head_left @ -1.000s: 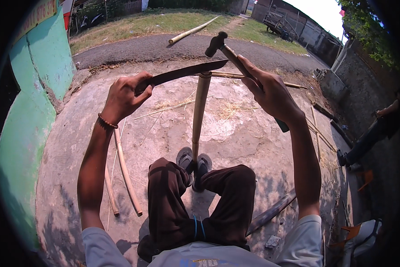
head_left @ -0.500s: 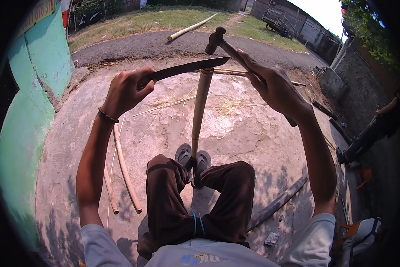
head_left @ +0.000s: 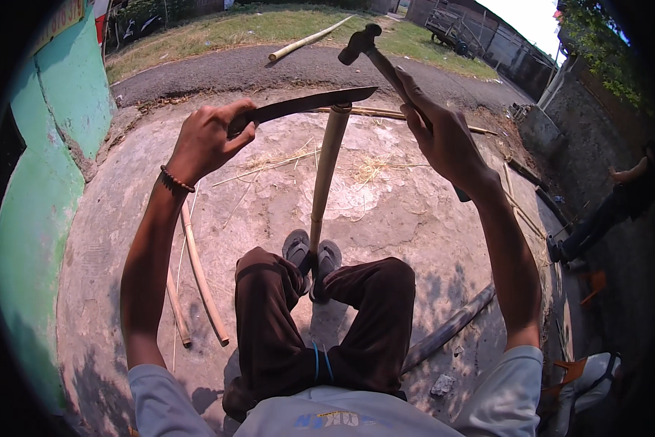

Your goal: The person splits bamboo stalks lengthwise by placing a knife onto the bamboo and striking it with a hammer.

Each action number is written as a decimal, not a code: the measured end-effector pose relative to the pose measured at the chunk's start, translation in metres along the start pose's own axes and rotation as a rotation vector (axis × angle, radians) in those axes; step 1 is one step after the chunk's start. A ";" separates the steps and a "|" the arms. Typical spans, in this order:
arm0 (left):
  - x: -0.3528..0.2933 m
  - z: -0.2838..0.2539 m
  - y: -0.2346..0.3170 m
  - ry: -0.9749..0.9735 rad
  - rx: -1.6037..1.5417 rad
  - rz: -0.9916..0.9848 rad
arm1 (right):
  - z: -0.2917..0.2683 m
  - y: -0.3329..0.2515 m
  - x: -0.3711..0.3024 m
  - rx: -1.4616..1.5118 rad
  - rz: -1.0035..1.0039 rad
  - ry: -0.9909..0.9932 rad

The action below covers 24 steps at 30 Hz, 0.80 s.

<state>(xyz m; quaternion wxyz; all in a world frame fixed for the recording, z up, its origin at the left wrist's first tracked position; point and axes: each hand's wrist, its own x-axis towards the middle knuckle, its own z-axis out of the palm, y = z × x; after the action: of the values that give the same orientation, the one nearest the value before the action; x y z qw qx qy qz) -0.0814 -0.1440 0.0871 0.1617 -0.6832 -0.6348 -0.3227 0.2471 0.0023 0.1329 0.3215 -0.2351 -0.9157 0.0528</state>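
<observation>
Sitting on the concrete ground, the person is seen from the head camera, which looks down over both raised arms. At about eleven o'clock the left hand is wrapped tight around the handle of a long dark knife, with a bead bracelet on the wrist. The blade points toward one o'clock and lies flat across the upper end of a bamboo pole, touching it there.

This pole stands nearly upright in the middle of the view. Its lower end rests between the two grey sandals of the person, just above the knees in brown trousers.

At about one o'clock the right hand is clenched around the shaft of a hammer. The hammer head is lifted at twelve o'clock, above the blade and clearly apart from it.

On the ground at eight o'clock lie two thin bamboo strips, close beside the left forearm in the picture. At four o'clock a dark pole lies slanted near the right knee. Far at twelve o'clock another long pale pole lies on the road beside the grass. At nine o'clock there is a green wall. At three o'clock another person sits by the wall, well apart.
</observation>
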 end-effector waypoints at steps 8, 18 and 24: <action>0.003 0.001 0.002 -0.008 -0.020 0.000 | -0.012 -0.003 -0.002 -0.034 -0.026 0.018; 0.009 0.006 0.003 -0.033 0.022 0.023 | -0.006 0.042 0.016 -0.125 -0.425 -0.018; 0.011 0.002 0.010 -0.070 0.003 -0.003 | -0.011 0.018 0.002 -0.091 -0.028 -0.021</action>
<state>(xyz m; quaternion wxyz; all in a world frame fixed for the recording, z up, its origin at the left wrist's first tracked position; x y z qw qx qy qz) -0.0714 -0.1358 0.0953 0.1399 -0.6927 -0.6416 -0.2982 0.2597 0.0188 0.1381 0.3015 -0.2361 -0.9237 0.0092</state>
